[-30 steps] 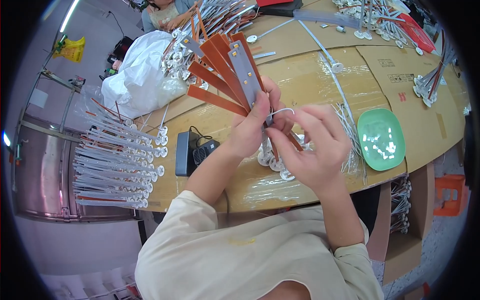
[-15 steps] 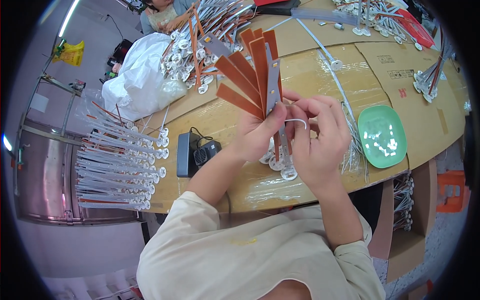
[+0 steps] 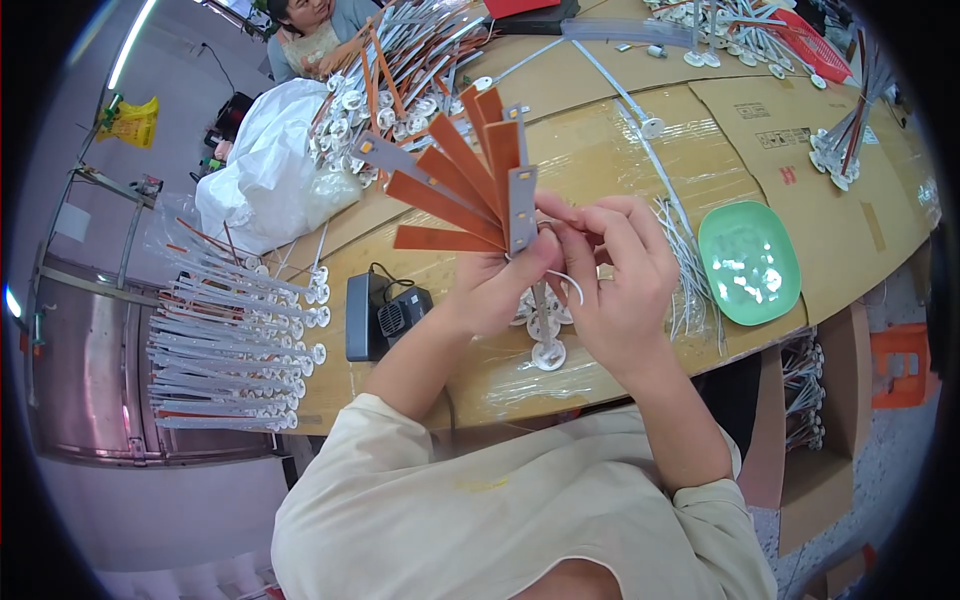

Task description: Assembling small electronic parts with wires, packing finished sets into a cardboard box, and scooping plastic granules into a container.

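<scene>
My left hand (image 3: 497, 290) is closed round a fanned bundle of LED strips (image 3: 455, 190), orange-brown on one side and grey with small yellow chips on the other. White round discs (image 3: 548, 354) at the strips' lower ends hang below my hands, partly behind the fingers. Fingers of my right hand (image 3: 628, 280) are pinched together close beside the left thumb, at a thin white tie (image 3: 573, 282). Its free end curls down between the two hands, and the rest of it is hidden by my fingers.
Many similar strips (image 3: 225, 340) lie stacked at the left, with a larger heap (image 3: 415, 60) beyond a white plastic bag (image 3: 265, 150). A black device (image 3: 367, 318), loose white ties (image 3: 690, 290) and a green tray (image 3: 790, 262) flank my hands. Another person (image 3: 318, 45) sits across.
The bundle has tipped to the left and fanned out more, its discs shifting leftward. Both hands have moved slightly left, and the tie's free end now points lower. The whole view has shifted a little.
</scene>
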`<state>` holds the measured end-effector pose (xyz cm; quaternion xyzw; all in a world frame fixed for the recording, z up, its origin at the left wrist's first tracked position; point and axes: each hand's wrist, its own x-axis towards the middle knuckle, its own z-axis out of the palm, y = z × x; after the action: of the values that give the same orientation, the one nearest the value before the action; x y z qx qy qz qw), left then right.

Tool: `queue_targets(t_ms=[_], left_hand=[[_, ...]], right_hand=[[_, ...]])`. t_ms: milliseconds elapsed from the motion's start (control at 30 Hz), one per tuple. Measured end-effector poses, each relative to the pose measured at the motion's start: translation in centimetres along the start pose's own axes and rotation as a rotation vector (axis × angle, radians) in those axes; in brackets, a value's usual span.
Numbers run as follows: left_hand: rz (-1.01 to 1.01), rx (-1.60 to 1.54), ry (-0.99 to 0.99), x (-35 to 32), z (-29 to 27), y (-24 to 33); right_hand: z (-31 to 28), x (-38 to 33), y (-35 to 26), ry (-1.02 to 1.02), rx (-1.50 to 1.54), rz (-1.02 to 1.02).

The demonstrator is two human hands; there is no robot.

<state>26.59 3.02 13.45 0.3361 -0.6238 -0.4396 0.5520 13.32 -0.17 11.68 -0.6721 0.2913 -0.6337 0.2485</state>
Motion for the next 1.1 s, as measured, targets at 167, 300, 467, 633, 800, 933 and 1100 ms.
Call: queue_targets(t_ms=[167, 300, 467, 633, 800, 933, 1100], left_hand=[[0.056, -0.07, 0.021, -0.4, -0.3, -1.0], [0.168, 0.168, 0.064, -0.8, -0.2, -1.3], [0.123, 0.171, 0.072, -0.9, -0.6, -1.7], [0.189, 0.236, 0.064, -0.5, -0.6, -1.2], [0.025, 0.158, 0.092, -0.7, -0.1, 0.0], [0.05, 0.187, 0.083, -0.9, -0.4, -0.4], [0.036, 0.172, 0.026, -1.0, -0.6, -0.5]], right_hand=[[-0.2, 0.0, -0.4, 0.01, 0.086, 0.072], [-0.7, -0.1, -0.6, 0.008, -0.01, -0.005], [-0.4, -0.9, -0.2, 0.024, -0.117, -0.257], [-0.4, -1.6, 0.6, 0.031, -0.119, -0.385], [-0.4, -2.2, 0.4, 0.039, -0.138, -0.375], [-0.4, -2.4, -1.4, 0.022, -0.027, -0.103], [-0.9, -2.1, -2.6, -0.019, 0.099, 0.075]])
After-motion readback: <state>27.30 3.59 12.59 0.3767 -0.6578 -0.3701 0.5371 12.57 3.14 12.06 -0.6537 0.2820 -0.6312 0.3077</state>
